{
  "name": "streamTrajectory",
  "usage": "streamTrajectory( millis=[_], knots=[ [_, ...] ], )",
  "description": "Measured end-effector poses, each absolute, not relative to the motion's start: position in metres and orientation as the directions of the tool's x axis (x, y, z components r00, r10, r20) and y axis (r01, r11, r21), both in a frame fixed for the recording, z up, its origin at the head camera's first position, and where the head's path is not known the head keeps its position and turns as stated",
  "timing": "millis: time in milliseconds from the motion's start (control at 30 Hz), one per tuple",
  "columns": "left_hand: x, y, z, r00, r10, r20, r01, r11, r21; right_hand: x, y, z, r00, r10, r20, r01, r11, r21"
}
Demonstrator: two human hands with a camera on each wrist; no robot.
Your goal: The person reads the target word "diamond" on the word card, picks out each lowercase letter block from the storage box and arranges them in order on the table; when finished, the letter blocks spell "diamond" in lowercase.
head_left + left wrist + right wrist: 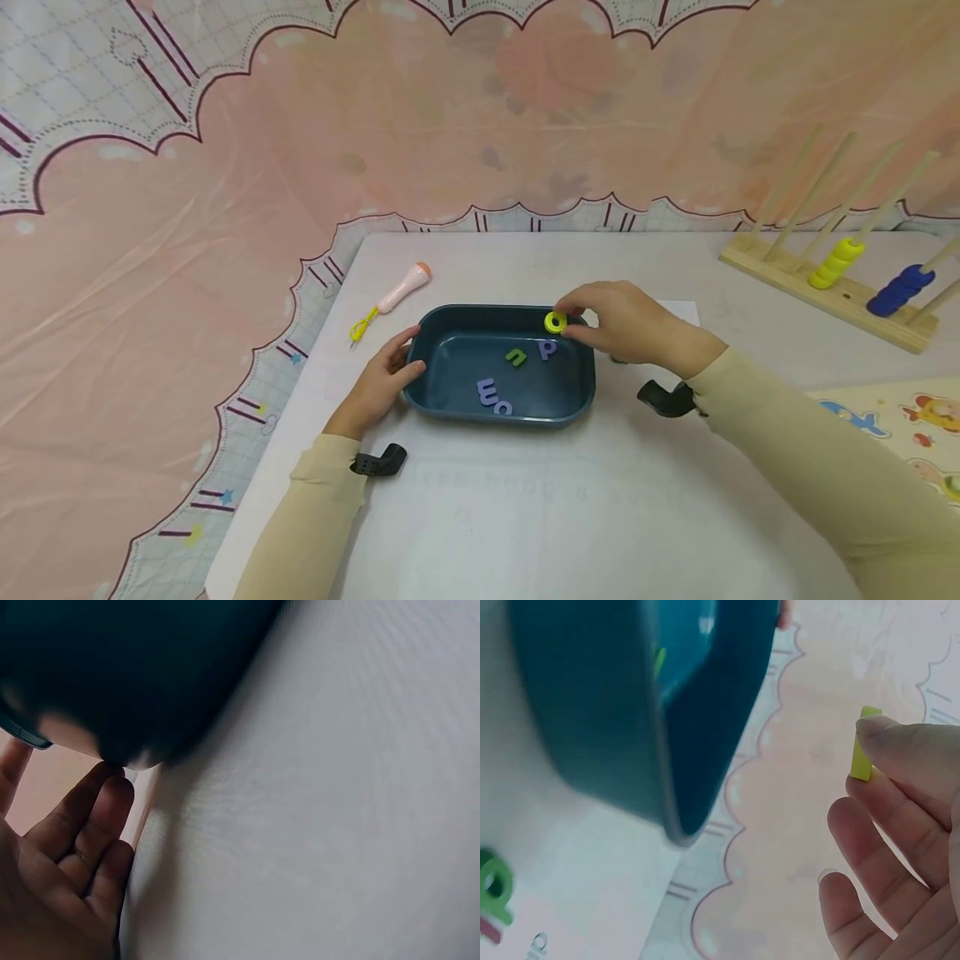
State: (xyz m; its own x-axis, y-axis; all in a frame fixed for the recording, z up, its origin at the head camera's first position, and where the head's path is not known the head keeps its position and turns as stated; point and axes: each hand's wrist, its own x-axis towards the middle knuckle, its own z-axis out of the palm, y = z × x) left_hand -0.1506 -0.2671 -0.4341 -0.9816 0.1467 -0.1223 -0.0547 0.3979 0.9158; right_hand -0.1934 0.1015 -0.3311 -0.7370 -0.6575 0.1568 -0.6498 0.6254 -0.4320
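Observation:
A dark teal tray (465, 421) stands on the white table. My left hand (375, 383) grips its left end, thumb over the rim; in the left wrist view the fingers (105, 810) lie against the outside wall. My right hand (626, 325) pinches a yellow ring-shaped letter o (555, 322) above the tray's far right corner. Seen edge-on in the right wrist view, the yellow letter (862, 757) sits between thumb and index finger. Inside the tray lie a green letter (515, 357), a purple letter p (547, 349), a purple letter m (487, 392) and a purple letter o (503, 407).
A pink-handled tool with a yellow end (405, 287) lies behind the tray's left side. Wooden pegs with yellow and blue beads rise from a board (825, 292) at the right. A picture sheet (900, 408) is nearer. Beside the tray lies a green letter (493, 881).

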Motion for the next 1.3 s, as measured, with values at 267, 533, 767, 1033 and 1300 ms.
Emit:
streamTrajectory(
  millis=[267, 533, 767, 1033, 1300],
  knots=[
    [-0.151, -0.269, -0.436, -0.983, 0.141, -0.117, -0.053, 0.392, 0.918, -0.19, 0.13, -0.338, -0.772, -0.609, 0.183, -0.621, 0.661, -0.421],
    [-0.152, -0.268, -0.436, -0.983, 0.147, -0.109, -0.045, 0.388, 0.921, -0.184, 0.158, -0.348, -0.819, -0.545, 0.181, -0.563, 0.698, -0.443],
    [-0.153, -0.269, -0.438, -0.983, 0.15, -0.107, -0.041, 0.388, 0.921, -0.181, 0.18, -0.36, -0.842, -0.509, 0.181, -0.532, 0.725, -0.438],
    [-0.153, -0.268, -0.437, -0.982, 0.143, -0.12, -0.055, 0.396, 0.917, -0.179, 0.197, -0.372, -0.867, -0.472, 0.157, -0.489, 0.752, -0.441],
    [-0.153, -0.269, -0.438, -0.982, 0.151, -0.113, -0.045, 0.394, 0.918, -0.177, 0.206, -0.382, -0.888, -0.45, 0.092, -0.442, 0.781, -0.442]
  ],
)
